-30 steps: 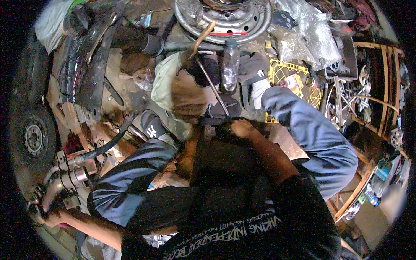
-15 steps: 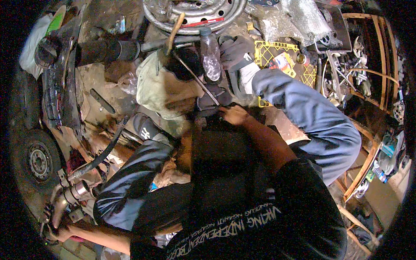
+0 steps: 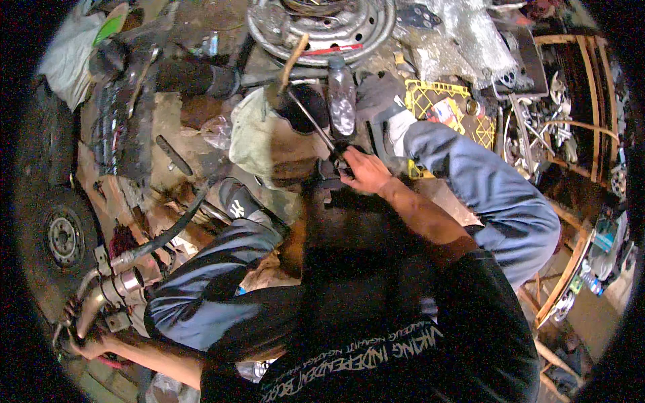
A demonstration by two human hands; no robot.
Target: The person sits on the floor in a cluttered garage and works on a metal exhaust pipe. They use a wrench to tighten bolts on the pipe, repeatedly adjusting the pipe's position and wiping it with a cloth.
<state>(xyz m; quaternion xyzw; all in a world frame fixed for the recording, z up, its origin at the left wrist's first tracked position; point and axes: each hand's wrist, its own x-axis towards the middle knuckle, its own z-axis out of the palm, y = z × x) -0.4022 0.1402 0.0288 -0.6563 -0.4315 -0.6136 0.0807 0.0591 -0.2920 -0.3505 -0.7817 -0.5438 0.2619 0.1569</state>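
Note:
At the lower left, my left hand (image 3: 89,341) is closed around a bent metal pipe (image 3: 95,316) with a wide open end and welded brackets. My right hand (image 3: 366,172) is ahead of my body, its fingers curled at the near end of a thin metal rod (image 3: 310,117); part of the grip is hidden. The rod slants away to the left over a pale cloth (image 3: 259,138) with a dark patch. Near its far end is a curved wooden handle (image 3: 295,57); whether they join, I cannot tell. A dark block (image 3: 328,176) lies under my fingers, mostly in shadow.
Beyond the cloth stand a clear plastic bottle (image 3: 341,101) and a steel wheel rim (image 3: 322,33). A yellow plastic crate (image 3: 422,91) sits beside my right leg. Metal parts (image 3: 554,127) and a wooden frame (image 3: 588,87) line the right side. A wheel (image 3: 64,238) is at far left.
My right hand has moved forward and now covers more of the rod's near end. The whole view has shifted slightly. My left hand stays on the pipe.

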